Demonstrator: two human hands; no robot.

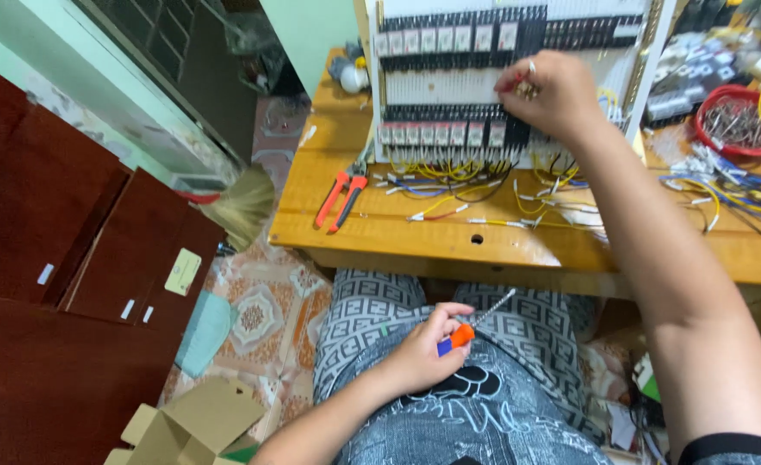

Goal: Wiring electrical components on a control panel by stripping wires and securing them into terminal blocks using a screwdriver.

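Wooden counter (380, 232) runs across the top half of the view, and an upright wiring panel (501, 77) stands on it: a white board with two rows of black terminal blocks, loose yellow, black and white wires (475, 194) spilling from its lower edge onto the counter top. The person sits facing it, knees in patterned grey trousers under the counter edge.

Right hand (552, 95) is up at the panel, arm stretched forward and up from the lower right. Fingers are curled tight, pinching something small and reddish against the board between the two block rows; what it is I cannot tell, too small.

Left hand (428, 344) rests low on the lap, well apart from the panel and below the counter edge. It is closed around a screwdriver (475, 323) with an orange and blue handle. The shaft's long axis tilts up and to the right, tip pointing toward the counter underside and roughly toward the panel above.

Key relation: the panel lies up and ahead of the screwdriver; the right hand is already touching the board, the left is the far one.

Orange-handled pliers (340, 200) lie on the counter left of the panel, near the wires. A red bowl of metal bits (738, 120) sits at the far right, blue and yellow cable bundles beside it. Dark red cabinets (62, 258) and a cardboard box (199, 426) are on the floor at left.
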